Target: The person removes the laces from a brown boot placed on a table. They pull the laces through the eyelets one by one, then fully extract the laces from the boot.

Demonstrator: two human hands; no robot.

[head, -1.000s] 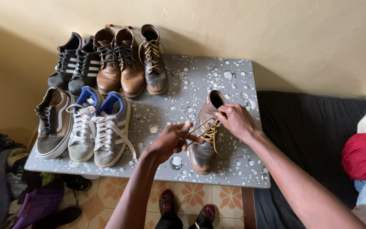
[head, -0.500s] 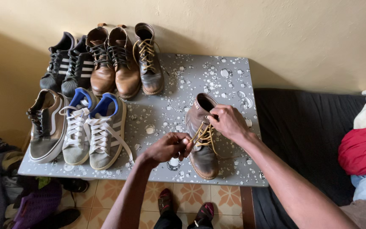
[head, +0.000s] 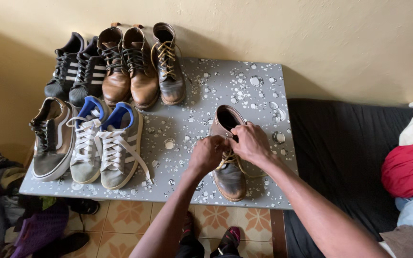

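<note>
A home room: shoe-laden low table (head: 264, 86), patterned floor tiles (head: 135, 220), clothes heap (head: 409, 167) on dark couch (head: 345, 143).

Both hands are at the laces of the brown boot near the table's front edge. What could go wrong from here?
The boot stands with its toe close to the table front edge; a pull toward the body could slide it off. The left hand and right hand crowd the yellow laces, so a knot might snag or tie unevenly.
</note>
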